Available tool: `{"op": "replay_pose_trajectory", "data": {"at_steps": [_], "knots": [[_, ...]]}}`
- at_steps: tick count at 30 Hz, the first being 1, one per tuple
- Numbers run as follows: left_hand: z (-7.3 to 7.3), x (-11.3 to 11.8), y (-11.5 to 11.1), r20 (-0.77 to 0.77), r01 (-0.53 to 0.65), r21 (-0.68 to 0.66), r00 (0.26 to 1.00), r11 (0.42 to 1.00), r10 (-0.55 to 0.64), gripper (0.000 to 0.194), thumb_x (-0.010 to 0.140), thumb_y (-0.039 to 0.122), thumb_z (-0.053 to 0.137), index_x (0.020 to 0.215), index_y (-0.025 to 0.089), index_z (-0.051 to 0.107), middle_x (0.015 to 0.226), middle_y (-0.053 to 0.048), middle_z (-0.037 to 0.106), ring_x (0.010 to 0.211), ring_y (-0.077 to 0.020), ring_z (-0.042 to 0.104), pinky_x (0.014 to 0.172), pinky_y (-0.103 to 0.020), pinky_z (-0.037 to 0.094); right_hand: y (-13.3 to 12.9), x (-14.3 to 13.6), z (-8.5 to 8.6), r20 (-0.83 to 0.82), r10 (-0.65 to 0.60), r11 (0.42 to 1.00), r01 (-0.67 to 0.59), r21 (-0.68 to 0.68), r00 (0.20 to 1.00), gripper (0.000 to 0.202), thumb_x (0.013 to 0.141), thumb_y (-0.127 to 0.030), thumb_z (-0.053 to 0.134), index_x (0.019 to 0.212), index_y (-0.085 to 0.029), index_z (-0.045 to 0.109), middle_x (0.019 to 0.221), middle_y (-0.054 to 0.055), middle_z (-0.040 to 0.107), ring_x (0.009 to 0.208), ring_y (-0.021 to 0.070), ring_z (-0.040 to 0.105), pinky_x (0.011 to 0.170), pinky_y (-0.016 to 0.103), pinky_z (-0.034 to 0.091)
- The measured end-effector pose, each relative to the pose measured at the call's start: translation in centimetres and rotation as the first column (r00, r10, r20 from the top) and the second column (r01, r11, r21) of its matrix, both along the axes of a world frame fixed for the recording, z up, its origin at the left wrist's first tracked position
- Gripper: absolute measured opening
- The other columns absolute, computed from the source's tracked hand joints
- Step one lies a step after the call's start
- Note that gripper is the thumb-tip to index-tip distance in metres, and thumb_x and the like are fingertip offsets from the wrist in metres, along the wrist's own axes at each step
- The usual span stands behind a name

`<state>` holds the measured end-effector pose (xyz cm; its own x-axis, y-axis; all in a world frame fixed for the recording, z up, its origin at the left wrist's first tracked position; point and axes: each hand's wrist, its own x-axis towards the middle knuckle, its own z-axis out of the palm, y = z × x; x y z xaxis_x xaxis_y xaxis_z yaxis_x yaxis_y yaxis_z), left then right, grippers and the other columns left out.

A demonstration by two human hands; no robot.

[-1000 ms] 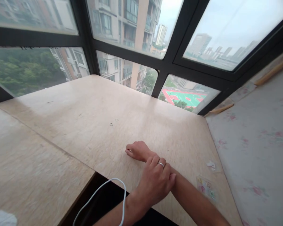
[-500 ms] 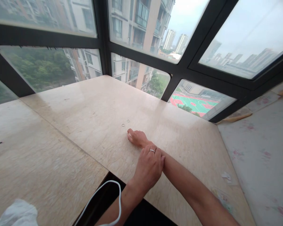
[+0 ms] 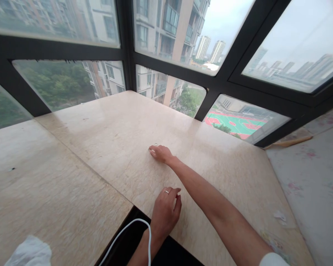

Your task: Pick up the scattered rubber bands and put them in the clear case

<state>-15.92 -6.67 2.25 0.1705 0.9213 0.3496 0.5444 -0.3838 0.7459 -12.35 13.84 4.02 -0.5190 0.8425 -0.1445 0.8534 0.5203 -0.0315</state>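
Reaches forward and leftward with the right arm [image 3: 211,199], holding the right hand [image 3: 150,149] low with bent fingers. Holds the left hand [image 3: 165,210] closer in, apart from the right arm, fingers [image 3: 169,193] loosely curled.

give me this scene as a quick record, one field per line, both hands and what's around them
right hand: stretched forward, palm down, fingertips at a near loop; whether it is gripped can't be told
far loop: a thin loop lying just beyond the right hand's fingers
left hand: loosely curled near the front edge, holding nothing visible, wearing a finger ring
cable: white cable crossing the left forearm
surface: pale, veined countertop
lower left: white crumpled cloth or tissue
behind: dark-framed windows
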Motion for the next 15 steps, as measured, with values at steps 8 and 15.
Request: {"op": "replay_pose_trajectory", "data": {"at_steps": [8,15], "knots": [[-1.6,-0.2,0.1,-0.073,-0.023,-0.028,0.997,0.999,0.021,0.022,0.086,0.008,0.045,0.094,0.018,0.063,0.081,-0.005,0.065,0.08,-0.0212,0.059,0.07,-0.037,0.05,0.4,0.8,0.2,0.029,0.129,0.992,-0.128,-0.017,0.991,0.028,0.094,-0.012,0.038,0.103,-0.015,0.064,0.103,0.017,0.07,0.1,0.0252,0.064,0.079,0.035,0.045],[-1.8,-0.3,0.1,-0.063,-0.029,-0.019,0.998,0.999,0.028,0.02,0.086,0.009,0.047,0.092,0.018,0.063,0.082,-0.004,0.065,0.081,-0.0203,0.059,0.072,-0.035,0.05,0.1,4.2,0.1,-0.152,0.04,0.997,-0.05,-0.059,0.987,0.018,0.089,-0.019,0.05,0.089,-0.014,0.067,0.096,0.018,0.072,0.097,0.0281,0.065,0.08,0.036,0.044]]}}
